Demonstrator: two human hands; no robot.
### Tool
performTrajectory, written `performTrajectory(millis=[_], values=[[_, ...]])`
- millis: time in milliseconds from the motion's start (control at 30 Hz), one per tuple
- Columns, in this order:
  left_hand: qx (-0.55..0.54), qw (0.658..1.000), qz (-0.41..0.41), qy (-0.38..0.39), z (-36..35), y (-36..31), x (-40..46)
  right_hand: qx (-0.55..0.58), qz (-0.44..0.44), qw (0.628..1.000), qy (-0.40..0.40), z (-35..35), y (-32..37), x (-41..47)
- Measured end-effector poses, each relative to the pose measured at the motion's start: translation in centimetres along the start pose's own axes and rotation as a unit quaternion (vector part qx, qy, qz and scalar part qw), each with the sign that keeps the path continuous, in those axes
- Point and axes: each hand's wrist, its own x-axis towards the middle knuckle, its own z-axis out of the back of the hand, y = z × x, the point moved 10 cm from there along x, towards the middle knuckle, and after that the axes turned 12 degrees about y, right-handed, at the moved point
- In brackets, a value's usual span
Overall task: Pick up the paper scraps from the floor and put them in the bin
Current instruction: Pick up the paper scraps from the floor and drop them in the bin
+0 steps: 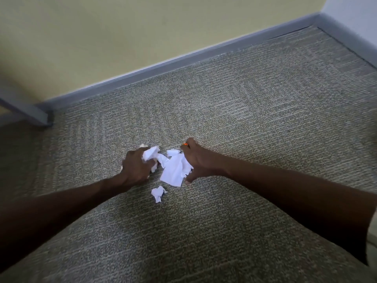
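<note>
Both hands (136, 166) (196, 160) clutching white paper scraps (175, 170), fingers mostly hidden beneath.

Ahead of you, a grey-green patterned carpet (244, 111), a grey baseboard (163, 64), a pale yellow wall (122, 27), a grey post (26, 109) at your left.

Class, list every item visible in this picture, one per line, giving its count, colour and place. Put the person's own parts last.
crumpled white paper scrap: one, white, gripped in the left hand
large flat white paper scrap: one, white, on the carpet by the right hand
small crumpled white paper scrap: one, white, loose on the carpet, nearest the camera
grey-beige carpet: one, covers the floor
grey baseboard: runs along the yellow wall
bin: none in view
left hand: one, holding paper
right hand: one, fingers on the large scrap
</note>
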Motion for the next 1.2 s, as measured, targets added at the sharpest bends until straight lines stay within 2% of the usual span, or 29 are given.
performTrajectory(millis=[67,167,267,400,633,900,1000,1200], values=[[0.031,0.999,-0.035,-0.016,-0.2,-1.9,-0.7,0.027,0.008,1.000,-0.011,0.6,0.4,0.2],[0.077,0.995,-0.043,-0.050,0.5,-3.4,-0.9,0.053,0.024,0.998,-0.026,1.3,1.1,-0.2],[0.055,0.996,-0.021,-0.064,1.8,-3.3,-0.7,0.109,0.013,0.992,-0.065,1.6,0.5,-0.5],[0.041,0.996,-0.033,-0.077,3.0,-4.7,-1.7,0.193,-0.050,0.977,-0.078,3.0,-1.3,-2.2],[-0.029,0.991,-0.052,-0.116,6.2,-9.6,-4.3,0.225,-0.061,0.965,-0.119,8.7,-1.7,-6.7],[-0.204,0.973,-0.064,-0.087,8.1,-16.9,-5.4,0.288,-0.067,0.941,-0.166,14.1,-1.1,-14.8],[-0.249,0.961,-0.089,-0.078,9.1,-20.8,-6.1,0.296,-0.078,0.931,-0.197,16.3,-1.1,-18.8],[-0.342,0.923,-0.178,0.001,10.0,-32.3,-8.0,0.337,-0.106,0.890,-0.288,20.8,-1.9,-29.4]])
